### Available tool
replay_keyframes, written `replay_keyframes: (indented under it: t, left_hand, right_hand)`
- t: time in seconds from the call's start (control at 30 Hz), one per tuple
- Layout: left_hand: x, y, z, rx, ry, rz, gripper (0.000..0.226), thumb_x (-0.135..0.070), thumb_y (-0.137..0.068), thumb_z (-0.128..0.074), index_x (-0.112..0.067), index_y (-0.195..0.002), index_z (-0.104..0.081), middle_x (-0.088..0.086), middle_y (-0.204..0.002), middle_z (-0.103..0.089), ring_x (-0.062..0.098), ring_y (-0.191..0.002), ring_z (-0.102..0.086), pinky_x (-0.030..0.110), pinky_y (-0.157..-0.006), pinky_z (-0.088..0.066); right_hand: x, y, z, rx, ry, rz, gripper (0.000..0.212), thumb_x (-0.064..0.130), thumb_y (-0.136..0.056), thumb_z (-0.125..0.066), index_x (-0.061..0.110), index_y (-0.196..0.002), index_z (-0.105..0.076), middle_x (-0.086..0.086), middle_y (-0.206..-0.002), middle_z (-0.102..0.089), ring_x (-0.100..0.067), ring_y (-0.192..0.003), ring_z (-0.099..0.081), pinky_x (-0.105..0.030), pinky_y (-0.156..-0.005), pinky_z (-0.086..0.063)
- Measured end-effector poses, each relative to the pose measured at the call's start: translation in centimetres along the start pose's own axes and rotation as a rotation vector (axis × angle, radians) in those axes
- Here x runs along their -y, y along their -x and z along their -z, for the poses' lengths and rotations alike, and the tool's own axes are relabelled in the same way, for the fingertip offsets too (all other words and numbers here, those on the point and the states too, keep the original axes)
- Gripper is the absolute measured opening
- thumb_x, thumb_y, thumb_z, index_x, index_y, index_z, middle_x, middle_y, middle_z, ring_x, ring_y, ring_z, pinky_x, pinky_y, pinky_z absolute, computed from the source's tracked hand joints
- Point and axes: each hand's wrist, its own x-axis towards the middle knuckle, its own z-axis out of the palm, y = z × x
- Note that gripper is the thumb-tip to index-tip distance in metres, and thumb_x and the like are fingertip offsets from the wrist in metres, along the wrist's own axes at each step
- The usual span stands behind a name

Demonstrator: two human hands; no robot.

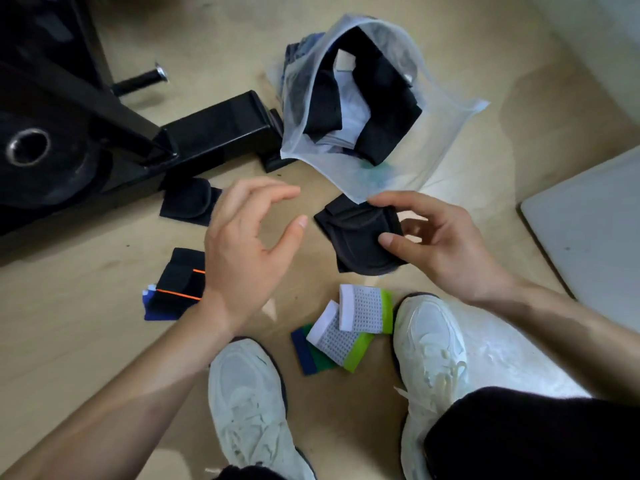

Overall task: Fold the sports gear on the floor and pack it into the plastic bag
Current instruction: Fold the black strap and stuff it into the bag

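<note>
Pale wood floor (86, 341) carries everything. Left of the bag (446, 133) stands a black gym frame (207, 133). The bag, clear plastic, holds black and white gear. Just below it the right hand (446, 244) grips a folded black pad (360, 237), fingers and thumb clamped on it. The left hand (242, 244) hovers below-left of the bag, fingers apart, holding nothing. Farther below the bag lie mesh bands (349, 327); lower left, a black wrap (176, 282) and a second pad (188, 202).

Left hand (242, 247) hovers open, fingers relaxed; right hand (443, 244) pinches black pad (353, 237), apparently thumb against fingers
</note>
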Motion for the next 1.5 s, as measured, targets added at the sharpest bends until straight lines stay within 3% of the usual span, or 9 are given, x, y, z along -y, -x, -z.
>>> replay_keyframes:
  t: [0.1,0.17,0.4,0.77,0.97,1.1,1.23,1.33,1.5]
  left_hand:
    - [-0.9,-2.5,-0.2,-0.067,-0.116,-0.037,0.033,-0.021,-0.089,-0.074,-0.015,-0.121,-0.070,0.012,-0.135,-0.053,0.026,-0.122,-0.053,0.024,-0.111,-0.038]
    - [-1.3,-3.8,-0.7,-0.050,-0.164,-0.038,0.038,-0.025,-0.090,-0.074,-0.018,-0.126,-0.069,0.015,-0.145,-0.045,0.030,-0.126,-0.051,0.010,-0.107,-0.028]
    - [-0.1,-8.5,-2.1,0.017,-0.202,-0.113,0.053,-0.021,-0.092,-0.068,-0.014,-0.142,-0.057,0.009,-0.145,-0.053,0.023,-0.117,-0.061,0.044,-0.091,-0.058]
    - [-1.3,-12.1,-0.8,-0.008,0.028,-0.020,0.064,0.006,-0.083,-0.066,-0.014,-0.143,-0.055,-0.001,-0.136,-0.053,0.008,-0.097,-0.069,0.026,-0.081,-0.061]
    - [-2.1,-12.7,0.0,-0.007,0.160,0.057,0.070,0.005,-0.082,-0.066,-0.019,-0.146,-0.052,-0.011,-0.139,-0.050,0.000,-0.104,-0.065,0.017,-0.074,-0.058]
    - [-2.0,-12.6,0.6,-0.038,0.241,0.087,0.068,0.008,-0.082,-0.068,-0.016,-0.144,-0.054,-0.013,-0.135,-0.051,0.002,-0.103,-0.066,0.019,-0.074,-0.058]
    - [-2.0,-11.7,0.4,0.007,0.249,0.066,0.068,0.008,-0.083,-0.068,-0.017,-0.144,-0.053,-0.009,-0.136,-0.052,0.007,-0.104,-0.068,0.025,-0.075,-0.061]
    - [-1.6,-11.5,0.5,0.055,0.254,0.068,0.067,0.006,-0.084,-0.070,-0.020,-0.144,-0.054,-0.010,-0.136,-0.052,0.009,-0.107,-0.068,0.028,-0.078,-0.062]
    - [-0.4,-11.3,1.6,0.105,0.320,0.132,0.063,0.002,-0.087,-0.073,-0.025,-0.141,-0.055,-0.005,-0.135,-0.057,0.005,-0.110,-0.068,0.023,-0.085,-0.060]
  right_hand:
    - [1.6,-1.5,1.2,-0.105,0.057,0.099,0.041,0.001,-0.089,-0.070,0.020,-0.125,-0.064,0.007,-0.115,-0.065,-0.019,-0.078,-0.062,-0.038,-0.074,-0.058]
    - [2.0,-2.8,1.6,-0.172,0.123,0.163,0.042,0.004,-0.089,-0.072,0.021,-0.126,-0.065,0.006,-0.115,-0.062,-0.025,-0.082,-0.062,-0.044,-0.075,-0.058]
    - [0.8,-8.3,0.9,-0.304,0.350,0.281,0.044,0.009,-0.083,-0.075,0.025,-0.124,-0.069,0.000,-0.116,-0.063,-0.013,-0.094,-0.063,-0.034,-0.085,-0.055]
    - [3.6,-19.4,0.0,-0.260,0.587,0.251,0.051,0.017,-0.088,-0.072,0.025,-0.137,-0.059,-0.002,-0.136,-0.055,-0.019,-0.128,-0.050,-0.018,-0.106,-0.033]
    - [1.6,-23.0,-1.2,0.076,0.950,0.277,0.071,0.015,-0.089,-0.069,0.024,-0.152,-0.038,-0.010,-0.161,-0.023,-0.034,-0.137,-0.043,-0.038,-0.110,-0.040]
    - [1.3,-24.6,-0.8,0.215,1.323,0.045,0.066,0.051,-0.102,-0.041,0.034,-0.158,-0.013,-0.005,-0.167,0.003,-0.033,-0.150,-0.018,-0.045,-0.110,-0.036]
    - [1.8,-26.0,-1.6,0.240,1.485,-0.109,0.072,0.074,-0.094,-0.021,0.041,-0.157,-0.012,-0.003,-0.167,-0.003,-0.041,-0.149,-0.010,-0.054,-0.110,-0.028]
    - [2.2,-26.4,-2.2,0.267,1.484,-0.151,0.071,0.072,-0.093,-0.026,0.043,-0.156,-0.011,-0.003,-0.166,-0.005,-0.045,-0.148,-0.007,-0.056,-0.112,-0.025]
    - [1.8,-23.0,-0.2,0.202,1.093,-0.022,0.060,0.057,-0.100,-0.038,0.045,-0.155,-0.018,-0.009,-0.166,-0.005,-0.040,-0.151,-0.006,-0.050,-0.122,-0.012]
